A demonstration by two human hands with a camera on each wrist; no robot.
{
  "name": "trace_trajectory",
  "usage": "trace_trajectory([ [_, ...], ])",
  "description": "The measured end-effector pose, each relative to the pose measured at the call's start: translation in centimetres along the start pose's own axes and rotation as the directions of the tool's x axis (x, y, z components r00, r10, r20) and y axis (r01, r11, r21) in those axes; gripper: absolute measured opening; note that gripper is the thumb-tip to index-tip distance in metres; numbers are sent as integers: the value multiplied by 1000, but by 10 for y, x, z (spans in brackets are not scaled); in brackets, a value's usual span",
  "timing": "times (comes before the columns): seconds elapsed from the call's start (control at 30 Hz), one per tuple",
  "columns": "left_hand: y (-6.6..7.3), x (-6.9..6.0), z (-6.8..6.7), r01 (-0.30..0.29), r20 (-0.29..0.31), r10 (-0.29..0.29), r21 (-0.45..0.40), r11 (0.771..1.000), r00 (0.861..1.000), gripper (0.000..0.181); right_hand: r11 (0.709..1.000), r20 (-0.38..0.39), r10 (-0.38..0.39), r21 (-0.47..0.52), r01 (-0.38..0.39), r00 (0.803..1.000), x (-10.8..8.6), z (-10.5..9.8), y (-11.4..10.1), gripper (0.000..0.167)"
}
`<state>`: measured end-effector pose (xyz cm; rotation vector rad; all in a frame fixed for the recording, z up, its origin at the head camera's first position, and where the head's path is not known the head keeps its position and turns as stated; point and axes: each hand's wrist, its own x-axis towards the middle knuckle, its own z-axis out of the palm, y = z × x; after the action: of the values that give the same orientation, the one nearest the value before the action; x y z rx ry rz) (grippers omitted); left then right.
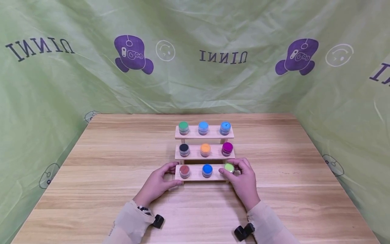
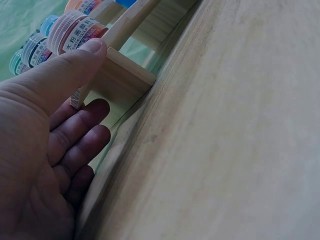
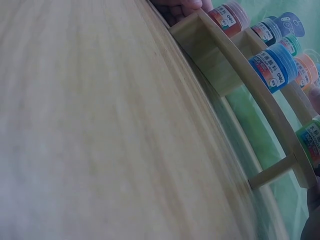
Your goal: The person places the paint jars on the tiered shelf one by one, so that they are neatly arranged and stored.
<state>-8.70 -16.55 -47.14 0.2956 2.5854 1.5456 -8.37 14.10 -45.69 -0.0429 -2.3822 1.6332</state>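
Observation:
In the head view, a three-tier wooden rack [image 1: 195, 173] holds small paint jars with coloured lids. My left hand [image 1: 156, 184] grips the left end of the lowest tier, thumb at its front edge and fingers behind. Close to that thumb stands the red-brown paint jar [image 2: 75, 36]. At the tier's other end, my right hand [image 1: 244, 183] holds the light green paint jar [image 1: 229, 167] between thumb and fingers. The right wrist view shows only a little of this hand at its edge. Between the two hands sits a blue paint jar [image 1: 207, 170].
The middle tier carries black [image 1: 184, 149], orange [image 1: 205, 149] and purple [image 1: 227, 148] jars. Green [image 1: 183, 127], light blue [image 1: 203, 128] and blue [image 1: 225, 128] jars stand on the top tier. A wood-grain table [image 1: 106, 176] lies beneath, with a green printed cloth [image 1: 195, 84] around it.

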Motion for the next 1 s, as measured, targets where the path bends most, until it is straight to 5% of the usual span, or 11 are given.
trace_trajectory([
  [0.83,-6,-5,-8,-1,-7,1,1,1000,1000,67,1000,12,-24,4,24,1000,-3,8,-1,41],
  [1.0,-6,-4,-8,8,-2,-8,6,1000,1000,68,998,9,-47,42,47,999,-2,6,-1,28],
])
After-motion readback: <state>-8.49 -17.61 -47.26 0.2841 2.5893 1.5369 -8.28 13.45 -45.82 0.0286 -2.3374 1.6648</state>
